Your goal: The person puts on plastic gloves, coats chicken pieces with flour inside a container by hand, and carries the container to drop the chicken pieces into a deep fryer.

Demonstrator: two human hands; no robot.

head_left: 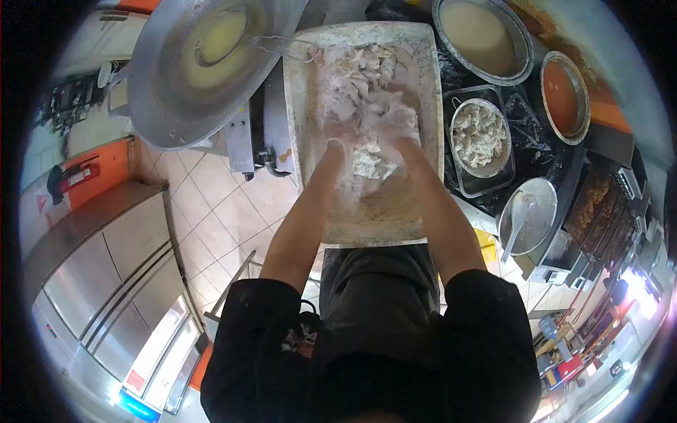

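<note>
A large rectangular tub [433, 106] holds flour and a heap of flour-coated pieces [367, 63], perhaps meat. Both my arms reach into it from below. My left hand [340, 134] is in the left part of the heap, and my right hand [400, 131] is opposite it on the right. Flour dust and motion blur hide the fingers of both, so their grip does not show. Between my wrists lies a paler clump of coated pieces [372, 163]. Loose flour [381, 218] covers the tub's near end.
Left of the tub stands a wide wok [162, 106] of yellowish oil with a wire skimmer [282, 41] across it. On the right are a metal bowl of coated pieces [481, 137], a pot of cloudy liquid [479, 35], a pot of orange liquid [562, 95] and a bowl with a spoon [517, 222].
</note>
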